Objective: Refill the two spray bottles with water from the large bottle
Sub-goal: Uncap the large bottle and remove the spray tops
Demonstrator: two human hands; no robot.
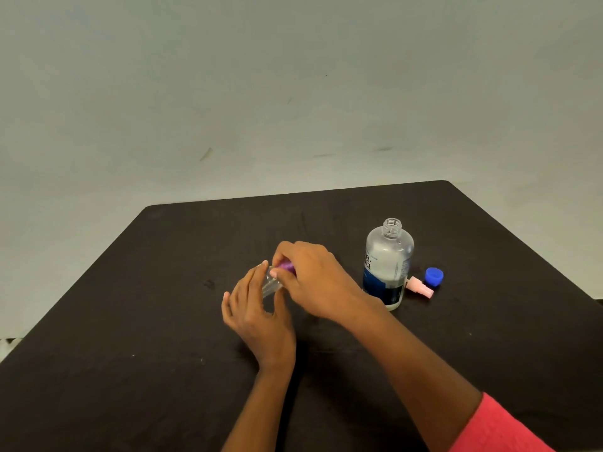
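A small clear spray bottle [271, 283] stands near the middle of the dark table [130, 321]. My left hand [257, 316] holds its body from the near side. My right hand [313, 282] grips its purple spray top [287, 266] from above. To the right stands the large clear bottle [388, 262], uncapped, with a dark blue label and some water inside. Its blue cap [434, 276] lies on the table just right of it. A pink spray top [419, 287] lies beside the cap. The second spray bottle's body is not visible.
A plain pale wall rises behind the table. The table's far edge runs across the middle of the view, and its left and right edges slope toward me. My right arm wears a red sleeve [496, 429].
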